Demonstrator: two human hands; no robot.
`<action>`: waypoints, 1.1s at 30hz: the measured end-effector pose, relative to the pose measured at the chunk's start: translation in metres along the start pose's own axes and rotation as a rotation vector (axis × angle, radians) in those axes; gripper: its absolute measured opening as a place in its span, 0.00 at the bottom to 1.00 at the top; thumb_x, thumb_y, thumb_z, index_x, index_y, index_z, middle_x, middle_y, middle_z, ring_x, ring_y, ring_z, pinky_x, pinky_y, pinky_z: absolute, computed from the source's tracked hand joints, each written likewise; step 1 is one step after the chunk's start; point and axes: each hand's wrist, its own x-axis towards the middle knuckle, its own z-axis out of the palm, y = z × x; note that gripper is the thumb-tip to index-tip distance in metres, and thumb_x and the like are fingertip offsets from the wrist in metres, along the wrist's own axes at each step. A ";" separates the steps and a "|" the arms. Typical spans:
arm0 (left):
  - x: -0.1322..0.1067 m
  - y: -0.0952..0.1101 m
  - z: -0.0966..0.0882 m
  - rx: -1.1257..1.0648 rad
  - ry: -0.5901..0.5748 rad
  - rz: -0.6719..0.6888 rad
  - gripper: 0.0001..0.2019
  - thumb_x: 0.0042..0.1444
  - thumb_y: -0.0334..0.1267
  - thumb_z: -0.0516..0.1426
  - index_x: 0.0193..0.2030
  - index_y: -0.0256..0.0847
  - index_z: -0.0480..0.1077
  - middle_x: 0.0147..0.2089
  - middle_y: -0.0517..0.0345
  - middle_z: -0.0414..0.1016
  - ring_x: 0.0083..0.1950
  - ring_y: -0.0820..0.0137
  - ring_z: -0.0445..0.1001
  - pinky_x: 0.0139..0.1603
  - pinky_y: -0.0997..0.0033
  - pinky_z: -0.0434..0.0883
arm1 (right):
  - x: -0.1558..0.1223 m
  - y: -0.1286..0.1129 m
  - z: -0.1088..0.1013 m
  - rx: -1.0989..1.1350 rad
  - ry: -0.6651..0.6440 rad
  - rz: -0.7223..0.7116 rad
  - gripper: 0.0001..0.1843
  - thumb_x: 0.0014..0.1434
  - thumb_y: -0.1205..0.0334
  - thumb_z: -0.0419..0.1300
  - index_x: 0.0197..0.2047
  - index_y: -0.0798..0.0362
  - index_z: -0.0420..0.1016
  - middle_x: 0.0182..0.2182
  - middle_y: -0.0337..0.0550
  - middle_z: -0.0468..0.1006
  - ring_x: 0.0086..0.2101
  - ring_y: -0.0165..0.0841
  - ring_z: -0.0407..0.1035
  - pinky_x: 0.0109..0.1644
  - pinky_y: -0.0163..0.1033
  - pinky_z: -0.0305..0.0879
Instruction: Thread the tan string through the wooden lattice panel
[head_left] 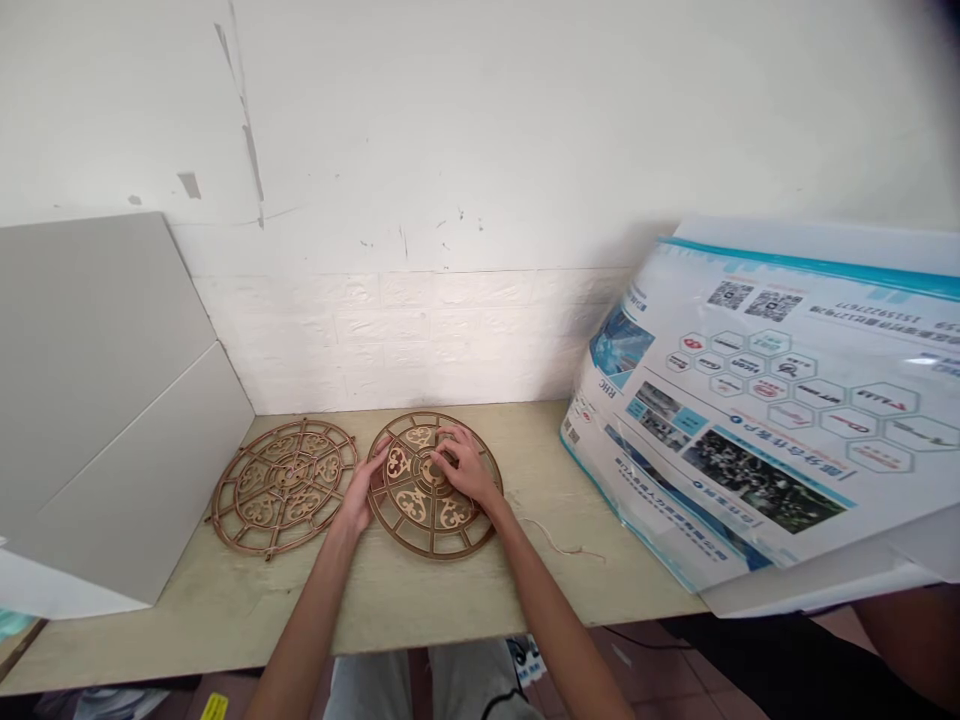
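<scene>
Two round brown openwork discs lie side by side on a pale wooden table (pixel 420 590). The left disc (pixel 283 485) lies untouched. My left hand (pixel 366 492) rests at the left rim of the right disc (pixel 433 483), fingers curled against its edge. Over that disc's centre lies my right hand (pixel 463 462), fingers bent and pressing on the middle piece. Whether either hand grips a small part I cannot make out.
Grey-white boards (pixel 97 400) lean against the wall at the left. A large printed poster board (pixel 772 410) leans at the right over the table's edge. A thin cord (pixel 559 545) lies on the table to the right of the discs. A white wall stands behind.
</scene>
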 end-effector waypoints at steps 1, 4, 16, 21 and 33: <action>0.000 0.000 0.000 0.008 -0.002 -0.002 0.24 0.58 0.31 0.60 0.62 0.36 0.68 0.61 0.47 0.70 0.53 0.66 0.76 0.51 0.71 0.74 | 0.000 -0.001 0.001 -0.003 0.001 0.002 0.18 0.62 0.49 0.52 0.31 0.55 0.72 0.53 0.44 0.70 0.57 0.33 0.60 0.65 0.47 0.57; -0.001 0.000 0.001 0.032 -0.006 -0.011 0.26 0.56 0.30 0.61 0.63 0.37 0.68 0.60 0.46 0.71 0.51 0.66 0.76 0.50 0.71 0.74 | -0.001 -0.001 0.003 -0.031 0.001 -0.018 0.18 0.63 0.49 0.52 0.33 0.54 0.72 0.53 0.44 0.70 0.57 0.32 0.61 0.65 0.47 0.58; -0.003 -0.003 -0.001 0.138 -0.037 -0.002 0.33 0.51 0.31 0.64 0.65 0.39 0.66 0.58 0.45 0.72 0.47 0.66 0.78 0.47 0.70 0.75 | -0.002 -0.002 0.003 -0.119 0.012 -0.058 0.20 0.63 0.47 0.49 0.36 0.51 0.75 0.53 0.44 0.70 0.56 0.33 0.60 0.64 0.47 0.59; -0.007 -0.001 0.004 0.184 -0.050 0.000 0.34 0.50 0.31 0.65 0.65 0.38 0.65 0.59 0.45 0.72 0.51 0.65 0.77 0.51 0.70 0.74 | -0.002 -0.005 0.004 -0.103 0.038 -0.036 0.19 0.63 0.47 0.51 0.36 0.51 0.76 0.52 0.44 0.70 0.56 0.34 0.60 0.64 0.47 0.59; -0.005 -0.002 0.003 0.179 -0.042 -0.004 0.31 0.52 0.32 0.65 0.65 0.38 0.66 0.61 0.45 0.70 0.53 0.64 0.76 0.54 0.69 0.73 | -0.001 -0.006 0.004 0.006 0.006 0.065 0.12 0.58 0.53 0.58 0.31 0.54 0.73 0.53 0.43 0.72 0.57 0.32 0.62 0.65 0.45 0.58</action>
